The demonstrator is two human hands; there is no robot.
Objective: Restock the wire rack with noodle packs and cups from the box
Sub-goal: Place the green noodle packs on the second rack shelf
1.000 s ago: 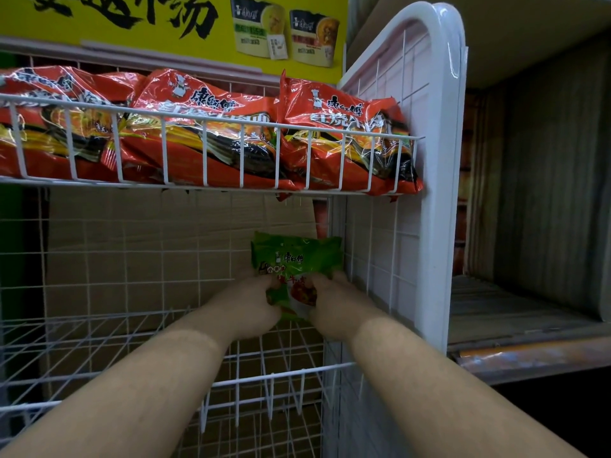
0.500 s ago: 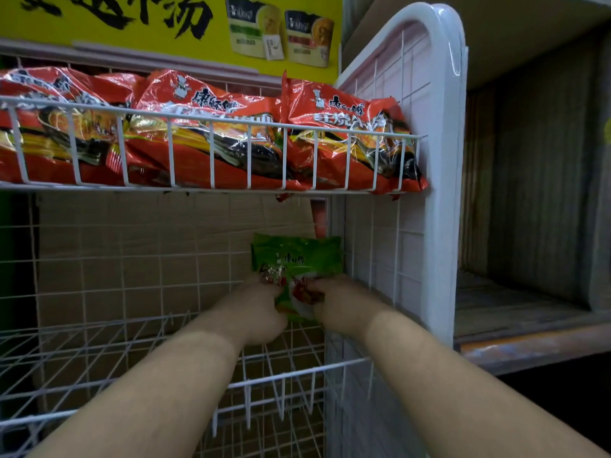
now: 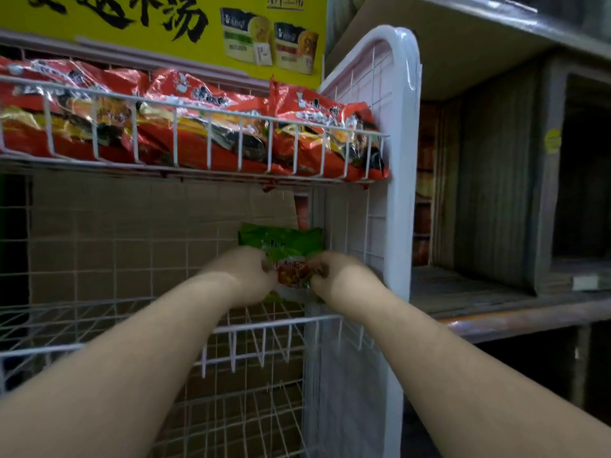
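**Green pack held in both hands at the rack's right end**

You gripped the green noodle pack from both sides: your left hand closed on its lower left edge, your right hand closed on its lower right edge, fingers curled into the wrapper. The pack stood upright between your hands, its green top rising above your knuckles and its red printed part showing in the gap between them. It sat over the rear right corner of the middle wire shelf, close to the rack's white side panel; whether its bottom edge touched the wires, you could not tell from this view.

Both your forearms reached forward and upward, converging on the pack, and crossed above the shelf's front rail.

On the tier above, red noodle packs lay in a row behind the wire rail, filling that tier to the right end. A yellow sign hung over them. Brown cardboard backed the rack's mesh.
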